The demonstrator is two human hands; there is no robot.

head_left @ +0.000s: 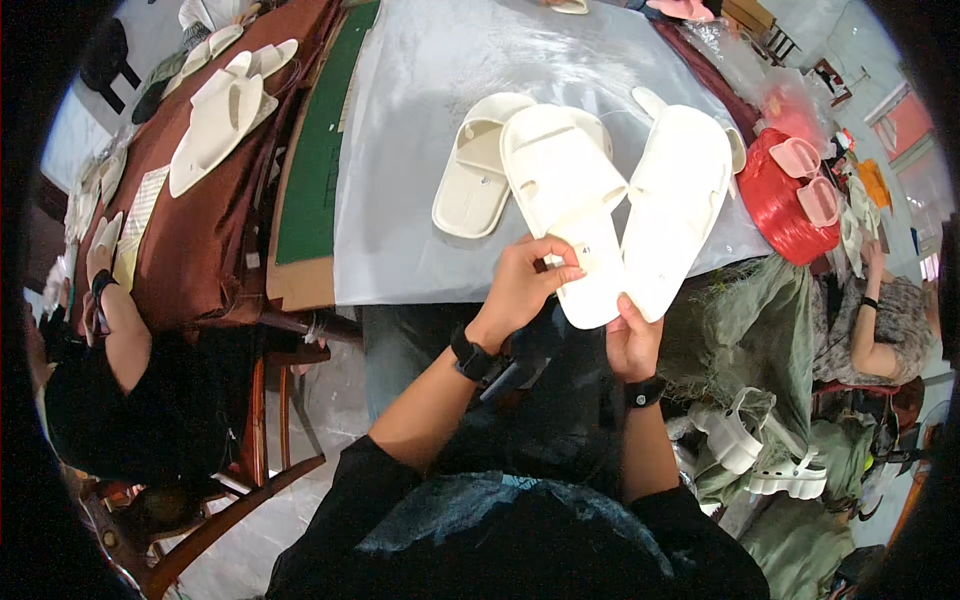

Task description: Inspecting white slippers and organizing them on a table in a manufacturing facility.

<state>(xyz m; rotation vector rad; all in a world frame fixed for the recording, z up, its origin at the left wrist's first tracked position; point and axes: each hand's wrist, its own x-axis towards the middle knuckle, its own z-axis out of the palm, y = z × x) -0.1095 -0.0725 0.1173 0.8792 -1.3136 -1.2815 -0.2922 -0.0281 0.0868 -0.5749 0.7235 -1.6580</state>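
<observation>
A pair of white slide slippers is held up at the front of the table, soles toward the far side and heels toward me. My right hand point(633, 345) grips the heel of the right slipper point(675, 205), its thumb on top. The left slipper point(562, 170) lies close beside it, heels touching. My left hand point(525, 285) is closed, thumb and forefinger pinching at a small pale label point(588, 251) on the left slipper's heel part. Behind them on the table rests another white slipper point(470, 195); one more is partly hidden behind the right slipper.
The grey-covered table point(390, 240) stands before me, with a green mat point(320, 150) at its left. A brown-covered table point(215, 240) holds more slippers and a person's arm. At right are a red bundle point(785, 215) with pink slippers, a seated person, and white clogs point(735, 435).
</observation>
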